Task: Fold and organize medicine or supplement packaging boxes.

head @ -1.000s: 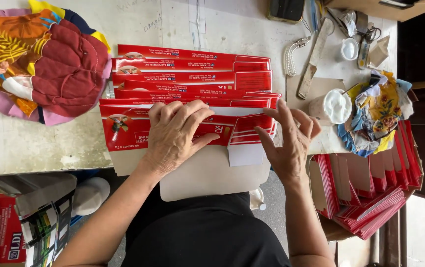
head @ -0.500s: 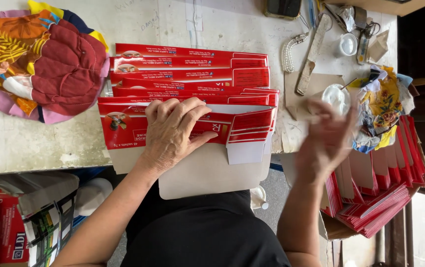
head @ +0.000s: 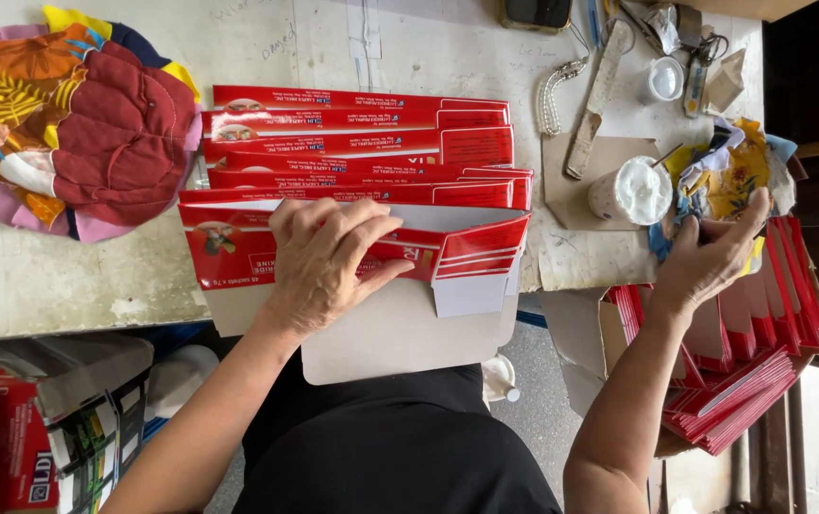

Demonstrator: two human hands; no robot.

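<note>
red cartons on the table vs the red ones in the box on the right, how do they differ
The table cartons lie flat, fanned in overlapping rows; the box cartons stand on edge, packed together. The left hand presses on the front table carton, which is partly unfolded; the right hand is above the box cartons, at a cloth bundle. Both sets are red folded cardboard.

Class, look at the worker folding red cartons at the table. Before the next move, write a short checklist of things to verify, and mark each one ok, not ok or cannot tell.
1. Left hand pressing flat on the front red carton: ok.
2. Finished cartons overlapped in a neat row behind it: ok.
3. Right hand on the carton: not ok, it is off at the coloured rag.
4. White paste cup upright and within reach: ok.
5. Stack of flat cartons at hand on the right: ok.
6. Paste already on the flap: cannot tell.
</note>
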